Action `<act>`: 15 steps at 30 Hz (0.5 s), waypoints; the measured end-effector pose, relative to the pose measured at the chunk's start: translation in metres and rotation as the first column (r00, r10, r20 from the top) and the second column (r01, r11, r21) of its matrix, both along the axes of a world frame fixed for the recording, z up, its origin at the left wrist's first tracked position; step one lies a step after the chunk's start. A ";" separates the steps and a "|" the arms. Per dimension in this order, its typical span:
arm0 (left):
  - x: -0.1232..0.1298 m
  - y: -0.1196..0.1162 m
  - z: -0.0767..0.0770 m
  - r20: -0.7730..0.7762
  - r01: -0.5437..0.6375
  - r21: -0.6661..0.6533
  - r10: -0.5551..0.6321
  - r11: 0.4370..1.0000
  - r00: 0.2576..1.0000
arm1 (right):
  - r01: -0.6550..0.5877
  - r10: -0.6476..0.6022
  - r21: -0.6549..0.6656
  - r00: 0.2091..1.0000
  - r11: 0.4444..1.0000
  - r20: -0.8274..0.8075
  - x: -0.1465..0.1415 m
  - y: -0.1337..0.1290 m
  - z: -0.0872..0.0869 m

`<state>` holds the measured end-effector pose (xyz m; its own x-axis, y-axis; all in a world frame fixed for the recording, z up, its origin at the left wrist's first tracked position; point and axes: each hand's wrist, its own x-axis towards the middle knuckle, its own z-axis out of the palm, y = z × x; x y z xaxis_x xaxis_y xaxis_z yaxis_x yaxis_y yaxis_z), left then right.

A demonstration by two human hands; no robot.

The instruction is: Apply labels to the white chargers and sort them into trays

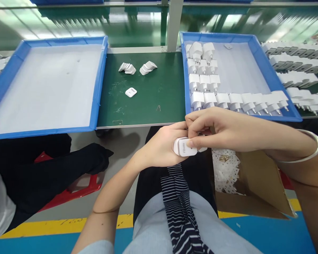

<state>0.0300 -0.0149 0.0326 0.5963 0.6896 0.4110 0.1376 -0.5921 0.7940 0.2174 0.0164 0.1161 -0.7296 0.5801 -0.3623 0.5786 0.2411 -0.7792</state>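
My left hand (163, 146) is wrapped round a white charger (184, 147), held above my lap in front of the table's edge. The charger's flat face with grey lettering points up. My right hand (212, 128) is closed at the charger's right side, its thumb pressing on that face; its fingertips are bent and partly hidden, so anything else between them cannot be made out. On the green table (164, 95) lie two small fanned stacks of white covers (127, 68), (148, 67) and a single white cover (131, 92) with lettering.
A blue tray (98, 84) with a white liner stands at the left. Another blue tray (265, 67) at the right holds rows of white plug chargers (204, 83). More chargers stand far right. Below is a cardboard box (262, 176); a person's dark-clothed leg (60, 176) is at left.
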 end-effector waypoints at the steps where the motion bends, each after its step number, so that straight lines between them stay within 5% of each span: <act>1: 0.000 0.000 0.000 0.004 -0.003 0.000 0.003 1.000 1.000 | 0.011 -0.011 0.004 1.000 1.000 0.002 0.000 0.000 0.000; 15: 0.002 0.002 -0.003 0.056 0.007 -0.017 -0.006 1.000 0.998 | 0.041 -0.042 0.041 0.999 0.998 0.026 -0.003 -0.003 0.001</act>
<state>0.0321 -0.0126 0.0301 0.5776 0.6926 0.4321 0.0889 -0.5795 0.8101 0.2145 0.0135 0.1175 -0.6951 0.6242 -0.3567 0.6090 0.2476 -0.7535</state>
